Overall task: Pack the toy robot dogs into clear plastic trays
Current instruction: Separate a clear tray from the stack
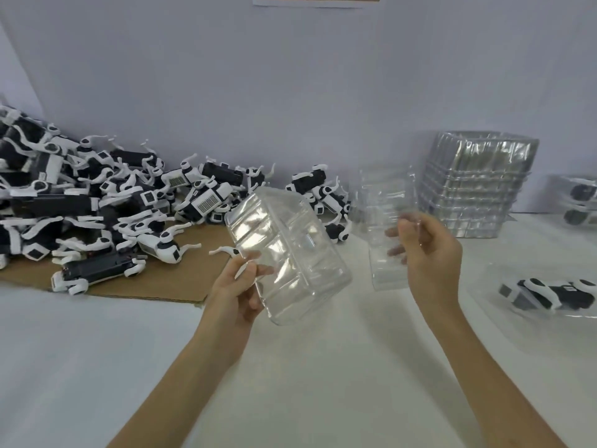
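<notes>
My left hand (240, 287) grips one clear plastic tray (290, 257) by its near edge and holds it tilted above the table. A second clear tray (386, 227), blurred, is held upright in my right hand (426, 257), whose fingers curl round its right edge. The two trays are apart. A big heap of black-and-white toy robot dogs (97, 202) lies at the left, partly on a sheet of cardboard (155, 286). A few more dogs (323, 195) lie behind the trays.
A stack of empty clear trays (475, 185) stands at the back right. A packed tray with a dog (549, 294) lies at the right edge, and more packed trays (580, 198) sit farther back. A pale wall closes the back of the white table (323, 383).
</notes>
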`<state>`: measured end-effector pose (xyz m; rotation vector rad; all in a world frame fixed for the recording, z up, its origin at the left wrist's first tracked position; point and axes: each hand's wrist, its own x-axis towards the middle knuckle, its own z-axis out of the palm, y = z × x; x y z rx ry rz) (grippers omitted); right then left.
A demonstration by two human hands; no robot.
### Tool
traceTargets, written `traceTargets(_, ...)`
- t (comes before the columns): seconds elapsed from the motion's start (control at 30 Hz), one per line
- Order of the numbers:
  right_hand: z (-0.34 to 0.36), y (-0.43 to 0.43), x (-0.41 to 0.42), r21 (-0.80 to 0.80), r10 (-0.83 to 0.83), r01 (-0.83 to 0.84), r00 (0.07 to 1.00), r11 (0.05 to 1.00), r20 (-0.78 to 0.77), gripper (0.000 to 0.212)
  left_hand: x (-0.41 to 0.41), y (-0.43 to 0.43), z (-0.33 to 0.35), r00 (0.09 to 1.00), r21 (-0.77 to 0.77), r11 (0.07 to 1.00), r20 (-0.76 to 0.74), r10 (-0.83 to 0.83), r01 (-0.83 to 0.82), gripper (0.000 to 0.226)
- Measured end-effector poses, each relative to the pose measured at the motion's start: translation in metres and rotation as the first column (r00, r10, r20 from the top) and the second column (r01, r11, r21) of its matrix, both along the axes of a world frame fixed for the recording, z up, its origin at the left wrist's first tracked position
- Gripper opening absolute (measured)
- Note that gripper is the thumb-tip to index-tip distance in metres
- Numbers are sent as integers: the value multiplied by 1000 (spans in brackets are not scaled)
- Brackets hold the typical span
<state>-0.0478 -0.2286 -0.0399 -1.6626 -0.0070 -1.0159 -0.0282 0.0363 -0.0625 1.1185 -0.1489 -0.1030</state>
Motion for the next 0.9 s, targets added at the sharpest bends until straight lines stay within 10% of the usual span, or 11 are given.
traceTargets(0.27, -9, -8, 0, -668, -164, -288, 833, 686, -528, 18, 5, 19, 8, 997, -373, 925, 30, -72, 78, 22)
traceTargets(0.37, -2, 7, -6, -657, -116, 16, 987, 753, -109, 15, 7, 19, 7, 993, -369, 922, 65, -99, 116, 23)
traceTargets(0.5, 6, 39, -24, -498, -25, 222, 928, 838, 373, 23, 7, 14, 3, 990, -320, 938, 79, -113, 133, 19)
traceTargets(0.67, -8, 85, -29, -756, 48, 205, 953, 622, 298, 59, -1, 4, -2, 979, -188, 967, 142, -148, 173, 19)
traceTargets(0.9, 3, 46, -8, -614, -173, 448, 874, 650, 454, 24, -10, -12, -7, 948, 176, 958, 186, -259, 227, 28)
